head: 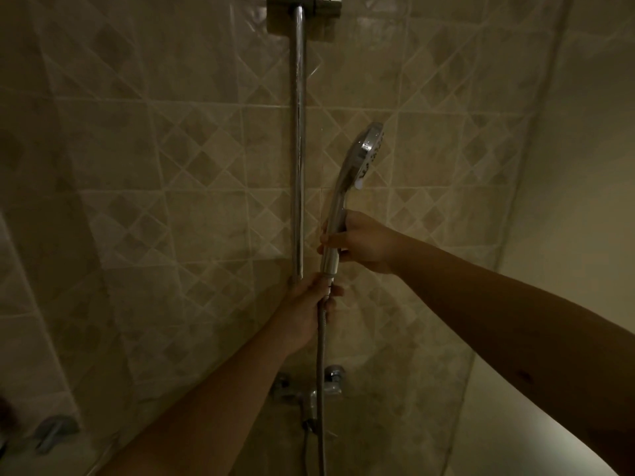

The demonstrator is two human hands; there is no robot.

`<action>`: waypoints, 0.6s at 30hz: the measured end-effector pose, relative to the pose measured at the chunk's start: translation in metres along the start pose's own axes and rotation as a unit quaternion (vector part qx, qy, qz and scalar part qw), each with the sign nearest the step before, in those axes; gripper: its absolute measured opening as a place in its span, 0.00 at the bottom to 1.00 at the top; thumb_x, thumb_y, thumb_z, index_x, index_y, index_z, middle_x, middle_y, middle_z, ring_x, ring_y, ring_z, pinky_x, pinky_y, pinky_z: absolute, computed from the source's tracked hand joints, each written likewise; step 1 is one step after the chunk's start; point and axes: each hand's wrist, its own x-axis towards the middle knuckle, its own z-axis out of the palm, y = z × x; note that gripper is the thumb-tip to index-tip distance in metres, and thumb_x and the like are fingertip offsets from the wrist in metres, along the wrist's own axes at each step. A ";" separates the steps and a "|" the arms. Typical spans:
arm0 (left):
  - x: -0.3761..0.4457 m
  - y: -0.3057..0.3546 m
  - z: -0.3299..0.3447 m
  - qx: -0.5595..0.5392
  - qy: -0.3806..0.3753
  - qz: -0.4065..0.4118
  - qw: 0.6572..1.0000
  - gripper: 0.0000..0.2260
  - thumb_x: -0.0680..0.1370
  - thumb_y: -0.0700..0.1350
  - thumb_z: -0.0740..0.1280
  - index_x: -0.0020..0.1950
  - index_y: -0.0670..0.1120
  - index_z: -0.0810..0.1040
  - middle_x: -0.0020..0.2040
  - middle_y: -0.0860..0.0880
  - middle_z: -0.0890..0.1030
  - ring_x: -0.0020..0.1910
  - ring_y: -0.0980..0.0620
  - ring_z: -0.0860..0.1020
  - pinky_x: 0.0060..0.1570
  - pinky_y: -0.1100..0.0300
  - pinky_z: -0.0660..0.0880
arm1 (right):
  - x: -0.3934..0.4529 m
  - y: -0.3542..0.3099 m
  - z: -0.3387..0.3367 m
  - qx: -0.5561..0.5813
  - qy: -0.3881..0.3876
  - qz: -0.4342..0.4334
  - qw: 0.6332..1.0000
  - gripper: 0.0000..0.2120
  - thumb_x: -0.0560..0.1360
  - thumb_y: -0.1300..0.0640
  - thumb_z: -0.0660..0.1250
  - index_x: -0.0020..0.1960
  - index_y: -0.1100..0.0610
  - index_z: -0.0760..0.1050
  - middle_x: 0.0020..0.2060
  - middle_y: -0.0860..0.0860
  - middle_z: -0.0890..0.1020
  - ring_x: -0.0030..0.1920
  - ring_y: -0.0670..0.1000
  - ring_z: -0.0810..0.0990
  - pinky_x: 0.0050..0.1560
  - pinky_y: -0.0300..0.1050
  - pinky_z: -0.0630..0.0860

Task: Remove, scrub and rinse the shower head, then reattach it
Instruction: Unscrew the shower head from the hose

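— Is the shower head (361, 156) looking like polished chrome?
— Yes, glossy, wet. The hose (321, 341) is showing ribbed metal, the rail (298, 139) shining, the wall tiles (192, 159) looking smooth.

Chrome handheld shower head (360, 159): upright, spray face turned right, wet droplets visible on it. Handle gripped mid-length by right hand (364, 240). Ribbed metal hose (321, 345) hangs straight down from handle base; left hand (309, 310) grips the hose connection.
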 end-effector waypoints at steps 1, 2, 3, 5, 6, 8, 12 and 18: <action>0.000 0.001 -0.002 -0.016 -0.010 -0.016 1.000 0.09 0.75 0.48 0.68 0.51 0.45 0.79 0.41 0.48 0.83 0.30 0.56 0.73 0.29 0.61 0.72 | 0.000 0.000 0.000 0.007 0.000 0.003 1.000 0.08 0.76 0.68 0.65 0.54 0.60 0.71 0.43 0.54 0.78 0.46 0.49 0.82 0.51 0.48 0.80; 0.000 0.001 -0.004 -0.025 -0.016 -0.028 0.999 0.09 0.75 0.49 0.68 0.50 0.45 0.81 0.41 0.47 0.83 0.30 0.55 0.74 0.30 0.61 0.72 | -0.001 0.000 -0.001 0.010 -0.003 0.005 1.000 0.07 0.76 0.68 0.65 0.53 0.60 0.71 0.42 0.53 0.78 0.46 0.49 0.82 0.51 0.48 0.80; 0.000 0.001 -0.004 -0.027 -0.020 -0.034 0.999 0.09 0.75 0.50 0.68 0.49 0.47 0.83 0.41 0.48 0.83 0.31 0.55 0.75 0.31 0.60 0.73 | -0.001 0.001 -0.001 0.008 -0.007 0.005 1.000 0.06 0.76 0.68 0.65 0.52 0.60 0.71 0.42 0.53 0.78 0.46 0.49 0.82 0.50 0.47 0.80; 0.000 0.000 -0.001 -0.011 -0.012 -0.020 1.000 0.10 0.72 0.51 0.72 0.50 0.49 0.83 0.40 0.50 0.82 0.31 0.55 0.75 0.31 0.60 0.73 | -0.001 0.003 -0.001 0.002 -0.008 0.001 1.000 0.06 0.76 0.68 0.65 0.50 0.60 0.71 0.42 0.53 0.78 0.45 0.49 0.82 0.50 0.47 0.80; 0.000 -0.002 0.002 0.011 0.005 -0.001 1.000 0.11 0.71 0.50 0.74 0.51 0.50 0.81 0.38 0.51 0.80 0.31 0.55 0.74 0.31 0.61 0.72 | 0.000 0.004 -0.001 0.002 -0.004 -0.001 1.000 0.06 0.76 0.68 0.65 0.50 0.60 0.71 0.42 0.53 0.78 0.46 0.49 0.82 0.52 0.49 0.80; 0.001 -0.003 0.007 0.074 0.062 0.039 0.995 0.10 0.69 0.45 0.75 0.47 0.53 0.79 0.34 0.52 0.77 0.30 0.55 0.73 0.28 0.61 0.71 | 0.002 0.005 0.000 0.006 0.012 -0.002 1.000 0.06 0.76 0.68 0.65 0.51 0.60 0.71 0.43 0.54 0.78 0.47 0.50 0.82 0.53 0.51 0.79; 0.004 -0.003 0.006 0.074 0.052 0.039 0.995 0.03 0.72 0.47 0.71 0.42 0.55 0.82 0.33 0.53 0.78 0.32 0.55 0.74 0.32 0.63 0.73 | 0.004 0.001 -0.004 -0.013 0.022 0.000 1.000 0.06 0.76 0.67 0.65 0.51 0.61 0.72 0.44 0.55 0.79 0.48 0.51 0.82 0.54 0.52 0.80; 0.012 -0.004 -0.007 0.043 0.003 -0.013 0.999 0.14 0.72 0.53 0.73 0.55 0.51 0.82 0.43 0.51 0.82 0.41 0.54 0.77 0.41 0.60 0.74 | 0.004 0.004 -0.007 -0.004 0.031 0.004 0.999 0.06 0.76 0.68 0.65 0.51 0.60 0.71 0.44 0.54 0.79 0.50 0.52 0.82 0.54 0.51 0.80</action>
